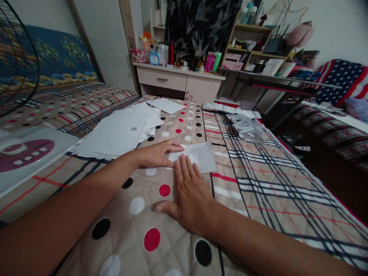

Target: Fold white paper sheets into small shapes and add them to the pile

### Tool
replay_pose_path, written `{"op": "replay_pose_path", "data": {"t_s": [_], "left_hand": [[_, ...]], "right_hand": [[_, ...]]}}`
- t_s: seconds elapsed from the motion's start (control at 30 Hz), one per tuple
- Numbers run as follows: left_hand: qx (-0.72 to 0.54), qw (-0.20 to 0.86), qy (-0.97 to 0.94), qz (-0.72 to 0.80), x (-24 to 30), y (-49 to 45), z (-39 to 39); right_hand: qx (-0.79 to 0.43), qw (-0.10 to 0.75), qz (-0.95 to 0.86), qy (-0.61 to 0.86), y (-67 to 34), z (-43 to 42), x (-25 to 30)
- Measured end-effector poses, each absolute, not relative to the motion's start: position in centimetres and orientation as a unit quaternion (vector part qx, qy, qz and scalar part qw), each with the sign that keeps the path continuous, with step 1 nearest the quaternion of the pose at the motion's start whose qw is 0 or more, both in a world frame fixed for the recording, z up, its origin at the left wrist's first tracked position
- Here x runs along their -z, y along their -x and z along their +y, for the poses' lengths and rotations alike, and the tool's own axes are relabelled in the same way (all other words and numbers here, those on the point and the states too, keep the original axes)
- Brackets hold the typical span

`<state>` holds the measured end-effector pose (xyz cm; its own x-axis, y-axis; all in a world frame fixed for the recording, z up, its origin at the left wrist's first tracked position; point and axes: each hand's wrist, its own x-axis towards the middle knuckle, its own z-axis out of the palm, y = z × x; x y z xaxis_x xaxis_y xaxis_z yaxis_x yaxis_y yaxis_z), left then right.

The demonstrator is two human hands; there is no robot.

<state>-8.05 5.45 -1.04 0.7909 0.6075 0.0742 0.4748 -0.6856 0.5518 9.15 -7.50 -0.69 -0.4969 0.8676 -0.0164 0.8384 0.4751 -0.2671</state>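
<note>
A small printed sheet of paper point(201, 155) lies on the quilted bedspread point(258, 184) in front of me. My left hand point(156, 154) rests on its left edge, fingers stretched out and lying together. My right hand point(189, 195) lies flat with spread fingers, its fingertips pressing on the near edge of the sheet. Neither hand grips anything.
A loose stack of white sheets point(115, 132) lies to the left. Piles of folded papers point(244, 122) sit to the right, near the bed's edge. A dresser point(178, 78) with bottles and a clock stands beyond the bed. A fan point(17, 57) rises at the far left.
</note>
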Motion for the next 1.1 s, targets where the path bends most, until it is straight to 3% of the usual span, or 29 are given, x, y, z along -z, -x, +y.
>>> {"op": "replay_pose_path", "data": {"t_s": [0.2, 0.37, 0.53, 0.73, 1.1], "left_hand": [[-0.094, 0.194, -0.922, 0.321, 0.6, 7.7, 4.6], [-0.106, 0.023, -0.914, 0.392, 1.3, 3.8, 0.0], [-0.027, 0.088, -0.944, 0.316, 1.7, 0.9, -3.4], [0.005, 0.116, -0.934, 0.337, 1.5, 3.2, -1.4], [-0.066, 0.078, -0.881, 0.461, 3.0, 5.4, 1.7]], "right_hand": [[-0.051, 0.051, -0.843, 0.534, -15.5, -7.8, 1.6], [0.007, 0.069, -0.846, 0.528, -16.7, -7.8, 2.7], [0.036, 0.084, -0.852, 0.515, -16.7, -7.7, 3.2], [0.038, 0.089, -0.854, 0.512, -16.7, -7.8, 3.1], [-0.022, 0.059, -0.836, 0.545, -14.8, -7.0, 0.5]]}}
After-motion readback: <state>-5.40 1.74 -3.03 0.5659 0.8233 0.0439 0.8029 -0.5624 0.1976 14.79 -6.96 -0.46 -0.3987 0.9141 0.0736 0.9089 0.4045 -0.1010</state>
